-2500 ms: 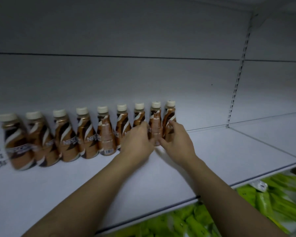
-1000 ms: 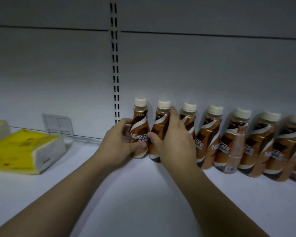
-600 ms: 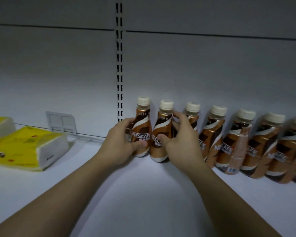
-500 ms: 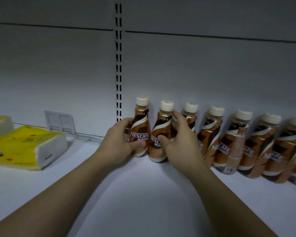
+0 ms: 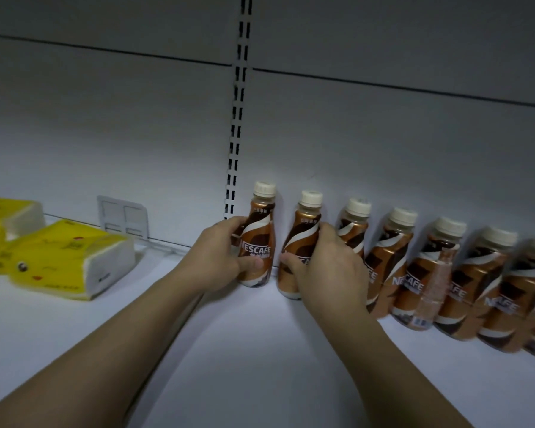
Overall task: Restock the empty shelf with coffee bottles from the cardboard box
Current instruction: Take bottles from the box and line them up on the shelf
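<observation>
White shelving fills the view: a pale back panel crossed by dark horizontal seams, and a white shelf [image 5: 254,359] below it. At far left lie two yellow tissue packs [image 5: 65,261], the nearer one angled with its white end facing right. Just right of them, a clear plastic label holder [image 5: 122,216] stands against the back panel. A slotted upright [image 5: 237,118] runs vertically down the panel and ends just behind the first bottle.

The left hand [image 5: 220,257] wraps the leftmost coffee bottle [image 5: 257,239], fingers behind it and thumb across the lower label; the bottle stands upright on the shelf, its "NESCAFE" lettering facing forward. A narrow gap separates it from the second bottle [image 5: 300,242], which the right hand [image 5: 328,270] grips from its right side, thumb at the lower front and fingers curled round the body.

To the right, a row of coffee bottles [image 5: 414,273] continues along the back panel toward the frame edge, each brown and copper with a cream cap, standing close together. The farthest ones are blurred. Both forearms enter from the bottom edge.
</observation>
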A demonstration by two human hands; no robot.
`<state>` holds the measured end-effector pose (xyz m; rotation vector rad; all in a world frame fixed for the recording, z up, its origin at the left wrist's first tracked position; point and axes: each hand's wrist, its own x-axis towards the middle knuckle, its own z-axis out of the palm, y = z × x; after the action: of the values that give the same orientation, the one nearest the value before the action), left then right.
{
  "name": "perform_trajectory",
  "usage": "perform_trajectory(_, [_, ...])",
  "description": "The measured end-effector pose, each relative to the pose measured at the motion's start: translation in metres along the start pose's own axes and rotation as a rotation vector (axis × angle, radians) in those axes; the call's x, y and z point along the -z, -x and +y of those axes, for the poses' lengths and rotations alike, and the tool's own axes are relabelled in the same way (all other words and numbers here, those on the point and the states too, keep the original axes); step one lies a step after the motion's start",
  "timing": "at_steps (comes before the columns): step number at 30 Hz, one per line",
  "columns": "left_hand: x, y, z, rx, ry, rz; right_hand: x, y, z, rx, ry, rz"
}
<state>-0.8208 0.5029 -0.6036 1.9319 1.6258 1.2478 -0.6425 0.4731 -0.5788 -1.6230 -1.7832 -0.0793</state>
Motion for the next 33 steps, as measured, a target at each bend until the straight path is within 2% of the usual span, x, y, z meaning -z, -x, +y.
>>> perform_trajectory(6, [0.005,0.0,-0.002,0.013,-0.024,-0.006,0.001,-0.001,-0.003,0.011,-0.019,-0.017])
perform_trajectory(12, [0.005,0.003,0.0,-0.001,-0.017,0.032,-0.001,-0.013,-0.006,-0.078,-0.335,-0.195])
perform_trajectory(15, [0.005,0.003,-0.001,-0.011,-0.036,0.062,-0.006,-0.014,-0.006,-0.091,-0.413,-0.19])
perform_trajectory(20, [0.004,0.004,-0.001,-0.014,-0.052,0.079,-0.01,-0.007,-0.007,-0.087,-0.247,-0.06])
perform_trajectory(23, [0.005,0.003,-0.002,-0.016,-0.057,0.078,-0.009,-0.004,-0.004,-0.023,-0.246,-0.146])
perform_trajectory(26, [0.006,0.003,-0.003,-0.008,-0.065,0.08,-0.011,0.003,0.002,0.013,-0.136,-0.261])
perform_trajectory(33, [0.007,0.005,-0.001,-0.015,-0.081,0.075,-0.016,0.01,0.005,0.004,-0.115,-0.197])
